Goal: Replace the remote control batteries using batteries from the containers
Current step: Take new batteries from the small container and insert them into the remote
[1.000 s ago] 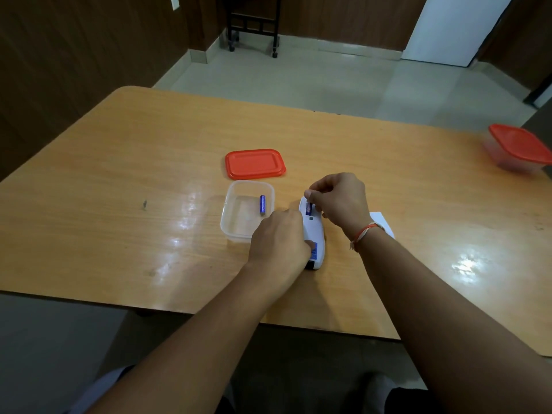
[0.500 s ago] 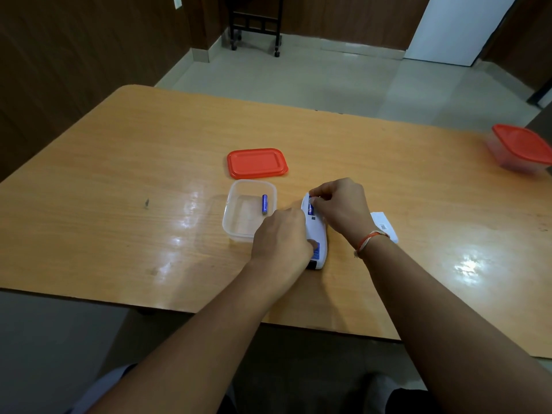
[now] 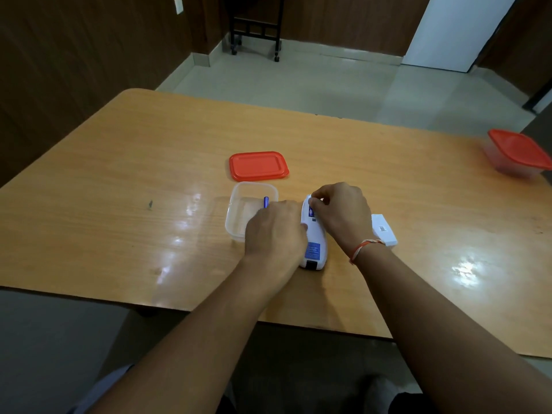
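Note:
A white remote control [image 3: 314, 249] lies face down on the wooden table [image 3: 119, 180], its battery bay uncovered at the far end. My left hand [image 3: 276, 231] grips the remote's left side and holds it flat. My right hand [image 3: 340, 212] pinches a blue battery [image 3: 311, 209] that sits in the bay. Left of the remote stands an open clear container [image 3: 239, 210] with one blue battery [image 3: 265, 202] inside. Its red lid [image 3: 258, 165] lies just beyond it.
The white battery cover [image 3: 383, 230] lies on the table right of my right wrist. A second clear container with a red lid [image 3: 518, 152] stands at the table's far right edge. A black wheeled stand [image 3: 255, 28] is on the floor beyond.
My right hand has lowered the blue battery from above the remote's far end down into the bay. My left hand has stayed on the remote.

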